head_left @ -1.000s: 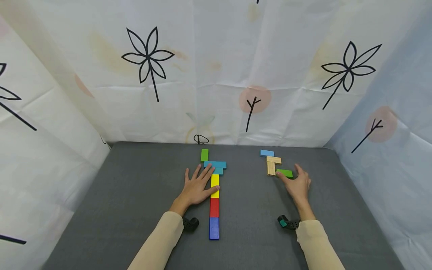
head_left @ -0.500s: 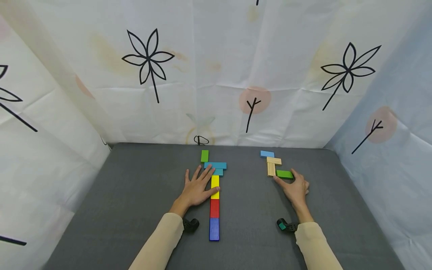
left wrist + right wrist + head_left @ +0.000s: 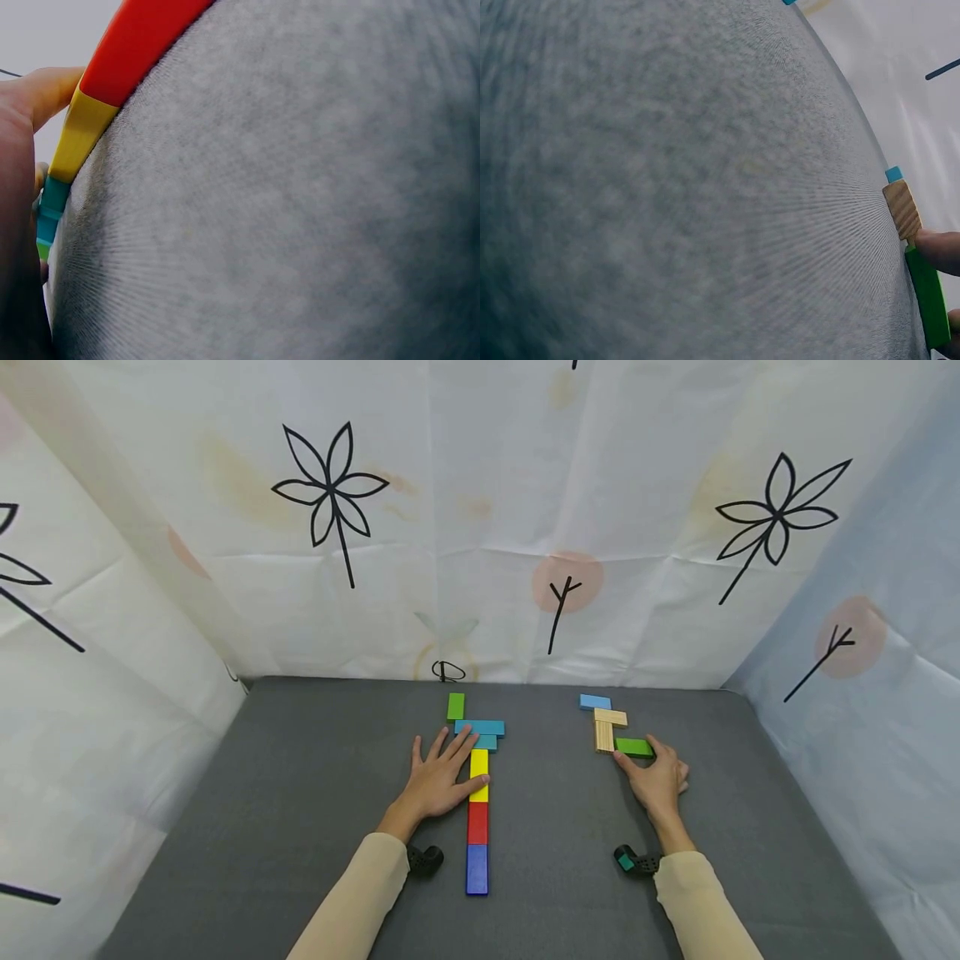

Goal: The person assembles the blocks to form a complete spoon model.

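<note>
My left hand [image 3: 435,783] lies with fingers spread over a line of blocks in the head view. Its fingertips rest on the teal blocks [image 3: 491,727] and its thumb on the yellow block [image 3: 479,764]. Below follow a red block [image 3: 477,823] and a blue block [image 3: 477,870], end to end; a green block [image 3: 456,707] tops the line. On the right, my right hand [image 3: 657,781] pinches another green block [image 3: 633,748] lengthwise between thumb and index finger. That block [image 3: 928,296] lies beside the upright wooden block [image 3: 603,736], the thumb at their junction in the right wrist view.
A second wooden block [image 3: 611,717] lies crosswise above the upright one, with a light blue block [image 3: 595,702] at its upper left. Grey cloth [image 3: 300,777] covers the table. A patterned white curtain [image 3: 480,527] rises behind its back edge.
My right thumb and index finger have closed on the green block's ends, and the block has straightened slightly beside the wooden one. The left hand has stayed in place.
</note>
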A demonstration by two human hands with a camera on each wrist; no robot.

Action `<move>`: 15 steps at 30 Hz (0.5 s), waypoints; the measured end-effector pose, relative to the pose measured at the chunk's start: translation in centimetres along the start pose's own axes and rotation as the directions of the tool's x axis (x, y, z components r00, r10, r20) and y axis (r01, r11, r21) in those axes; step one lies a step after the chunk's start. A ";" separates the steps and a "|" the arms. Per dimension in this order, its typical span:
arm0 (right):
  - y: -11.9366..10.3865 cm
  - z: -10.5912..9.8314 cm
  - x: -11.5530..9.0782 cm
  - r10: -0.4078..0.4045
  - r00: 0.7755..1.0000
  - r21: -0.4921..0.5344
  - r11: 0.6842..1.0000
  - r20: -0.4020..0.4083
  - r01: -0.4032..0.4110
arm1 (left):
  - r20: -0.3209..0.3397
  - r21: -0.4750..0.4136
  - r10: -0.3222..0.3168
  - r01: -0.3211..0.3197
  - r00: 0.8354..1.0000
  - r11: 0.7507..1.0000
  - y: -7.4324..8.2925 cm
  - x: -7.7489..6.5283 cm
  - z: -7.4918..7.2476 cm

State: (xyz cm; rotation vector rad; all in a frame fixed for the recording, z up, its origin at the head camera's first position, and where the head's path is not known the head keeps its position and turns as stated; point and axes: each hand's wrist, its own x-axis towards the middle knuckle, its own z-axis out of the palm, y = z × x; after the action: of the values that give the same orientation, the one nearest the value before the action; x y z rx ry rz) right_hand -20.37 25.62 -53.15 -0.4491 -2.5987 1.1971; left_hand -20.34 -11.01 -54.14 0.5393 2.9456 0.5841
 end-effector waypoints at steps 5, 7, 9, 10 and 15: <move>-0.2 -0.2 -0.1 0.012 1.000 -0.001 1.000 0.009 -0.012 | 0.002 0.001 0.002 -0.002 1.000 1.000 0.0 0.0 0.0; -0.2 -0.4 -0.2 0.016 1.000 0.001 1.000 0.020 -0.016 | 0.001 -0.002 0.001 -0.001 1.000 1.000 0.0 0.0 -0.1; -0.3 -0.5 -0.2 0.019 0.999 0.010 1.000 0.035 -0.019 | -0.002 -0.005 0.002 -0.002 1.000 1.000 0.0 0.0 -0.1; -0.3 -0.6 -0.3 0.019 0.999 0.012 1.000 0.041 -0.020 | -0.002 -0.004 0.001 -0.001 1.000 1.000 0.0 0.0 -0.1; 0.0 -0.9 -0.4 0.009 0.999 0.005 1.000 0.041 -0.009 | -0.001 -0.006 0.001 -0.001 1.000 1.000 0.0 -0.1 0.0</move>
State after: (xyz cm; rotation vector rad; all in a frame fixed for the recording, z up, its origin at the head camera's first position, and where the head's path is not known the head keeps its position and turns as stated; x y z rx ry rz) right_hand -19.68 26.12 -52.58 -0.4402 -2.6304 1.2278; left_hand -20.28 -11.03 -54.10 0.5399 2.9433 0.5929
